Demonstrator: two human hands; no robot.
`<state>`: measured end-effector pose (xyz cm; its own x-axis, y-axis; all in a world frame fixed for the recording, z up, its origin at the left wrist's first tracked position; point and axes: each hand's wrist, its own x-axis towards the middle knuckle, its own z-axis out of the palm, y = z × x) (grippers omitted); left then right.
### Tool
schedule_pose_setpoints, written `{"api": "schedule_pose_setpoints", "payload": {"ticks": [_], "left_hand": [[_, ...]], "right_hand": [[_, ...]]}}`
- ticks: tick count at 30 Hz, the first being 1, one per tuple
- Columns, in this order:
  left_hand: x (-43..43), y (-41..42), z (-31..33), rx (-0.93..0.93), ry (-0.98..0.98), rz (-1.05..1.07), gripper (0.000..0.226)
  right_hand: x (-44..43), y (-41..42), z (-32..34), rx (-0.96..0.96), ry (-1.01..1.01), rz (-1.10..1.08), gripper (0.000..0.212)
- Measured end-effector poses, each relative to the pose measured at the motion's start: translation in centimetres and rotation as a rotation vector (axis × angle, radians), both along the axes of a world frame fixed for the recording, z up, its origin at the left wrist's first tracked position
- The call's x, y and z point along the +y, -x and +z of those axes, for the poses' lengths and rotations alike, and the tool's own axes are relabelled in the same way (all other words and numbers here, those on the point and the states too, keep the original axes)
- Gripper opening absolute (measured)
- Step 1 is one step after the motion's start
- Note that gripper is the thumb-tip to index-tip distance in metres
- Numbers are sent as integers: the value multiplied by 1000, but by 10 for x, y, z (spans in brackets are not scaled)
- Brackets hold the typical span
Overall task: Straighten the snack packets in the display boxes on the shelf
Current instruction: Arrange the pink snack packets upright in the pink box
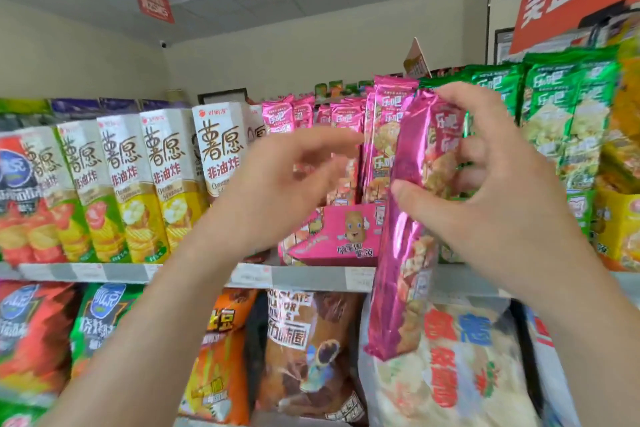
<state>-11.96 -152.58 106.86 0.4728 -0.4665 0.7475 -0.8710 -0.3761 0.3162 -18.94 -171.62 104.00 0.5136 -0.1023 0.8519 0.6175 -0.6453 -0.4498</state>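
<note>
My right hand [491, 184] grips a long pink snack packet [405, 236], lifted out in front of the shelf and tilted, its lower end hanging below the shelf edge. My left hand [277, 184] hovers with relaxed fingers in front of the pink display box [346, 236], holding nothing. Several more pink packets [384, 135] stand upright in that box behind the hands. Green packets [561, 114] of the same brand stand in a box to the right.
Tall white-and-yellow chip cartons [162, 180] line the shelf to the left. The shelf edge [311, 276] carries price labels. Below it hang large bags of chips [304, 350] and a white bag [450, 374]. A yellow display box [620, 225] sits at far right.
</note>
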Motion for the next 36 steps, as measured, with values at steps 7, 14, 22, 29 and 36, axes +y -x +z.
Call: {"api": "schedule_pose_setpoints", "payload": {"ticks": [7, 14, 22, 29, 36], "left_hand": [[-39, -76, 87, -557, -631, 486, 41], [-48, -105, 95, -525, -899, 411, 23], [-38, -113, 111, -259, -866, 192, 24], [-35, -116, 132, -192, -663, 5, 46], [-47, -122, 133, -223, -555, -6, 24]], "right_hand": [[5, -14, 59, -300, -62, -130, 64], [28, -38, 108, -391, 86, -286, 63], [38, -74, 87, -155, 201, -444, 68], [36, -84, 73, -51, 366, -617, 57], [27, -95, 68, -20, 477, -650, 39]]}}
